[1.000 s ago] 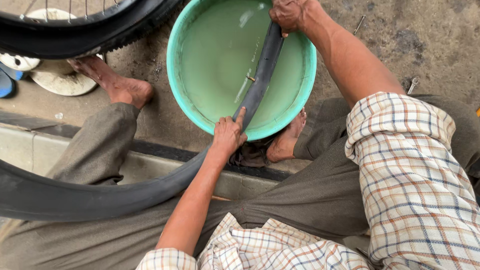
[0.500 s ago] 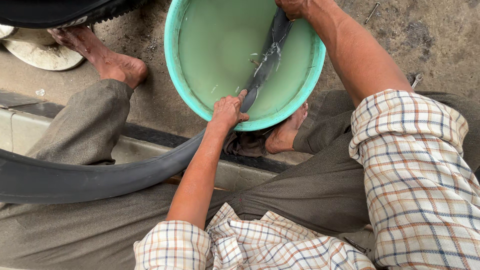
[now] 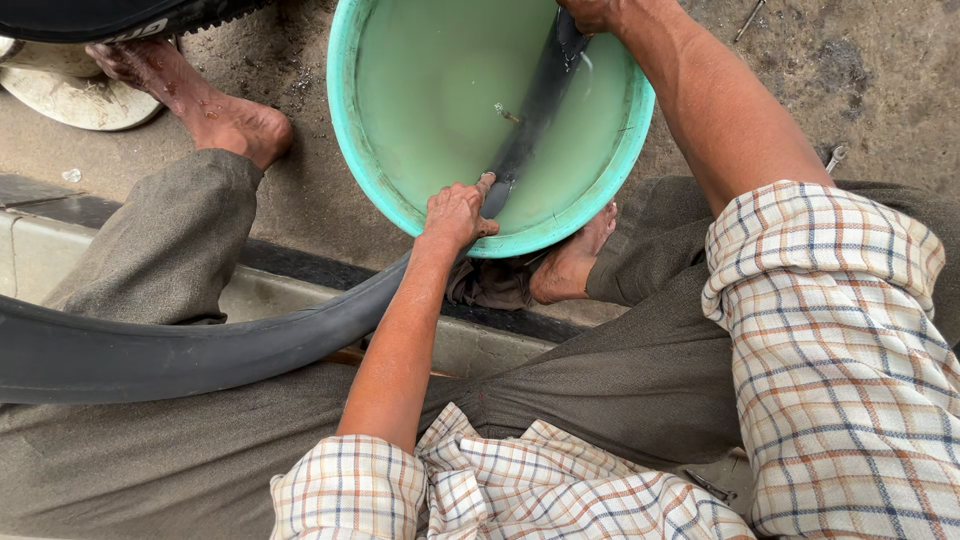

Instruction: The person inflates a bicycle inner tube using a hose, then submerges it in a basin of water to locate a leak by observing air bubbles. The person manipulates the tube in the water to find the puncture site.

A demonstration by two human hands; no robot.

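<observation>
A checked shirt in cream, blue and orange was worn, its sleeves (image 3: 830, 330) rolled above the elbows. Grey-brown trousers (image 3: 170, 250) were worn, frayed at one hem. The feet (image 3: 215, 110) were left bare.

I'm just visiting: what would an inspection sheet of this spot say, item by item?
Surface: rough, stained concrete ground with a low kerb.
Job's things: green basin of water; black inner tube dipped across it.
Clutter: white dish; small metal piece; tyre edge.
Grips: left hand presses the tube at the near rim; right hand holds it at the far rim.
Cables: nothing seen.
Surroundings: the person's bare feet and grey trousers.
</observation>
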